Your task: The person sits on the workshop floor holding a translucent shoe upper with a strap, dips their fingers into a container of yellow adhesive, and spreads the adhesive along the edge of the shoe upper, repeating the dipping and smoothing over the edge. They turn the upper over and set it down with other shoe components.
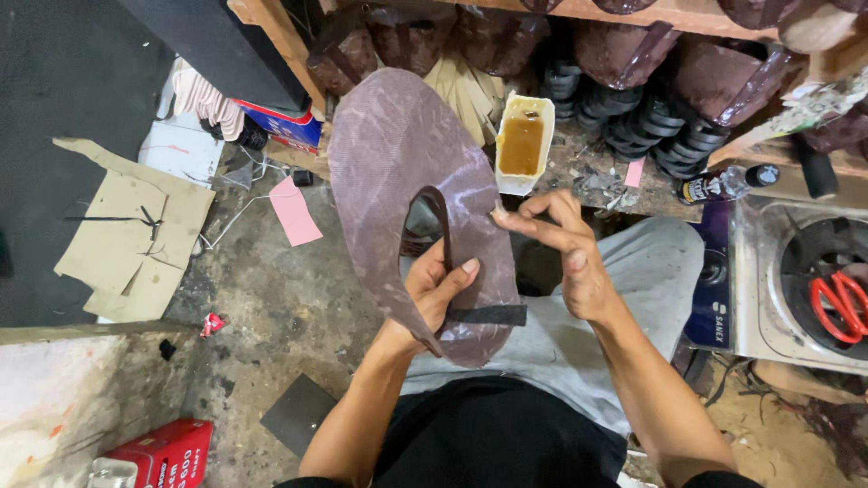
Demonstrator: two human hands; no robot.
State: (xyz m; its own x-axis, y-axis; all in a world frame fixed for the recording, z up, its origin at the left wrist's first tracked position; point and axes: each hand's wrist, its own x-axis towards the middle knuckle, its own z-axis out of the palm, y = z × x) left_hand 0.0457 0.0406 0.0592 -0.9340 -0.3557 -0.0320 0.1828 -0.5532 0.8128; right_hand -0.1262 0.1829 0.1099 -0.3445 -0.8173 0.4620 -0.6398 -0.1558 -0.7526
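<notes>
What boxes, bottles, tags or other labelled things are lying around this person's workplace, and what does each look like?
Red box: bottom left on the floor, rectangular, white print.
Red and blue box: top left under a dark board, flat.
Small bottle: right, lying on its side, dark label, black cap.
Pink paper tag: on the floor left of the hands, blank rectangle.
Purple panel: right, beside the metal stove, white print.
</notes>
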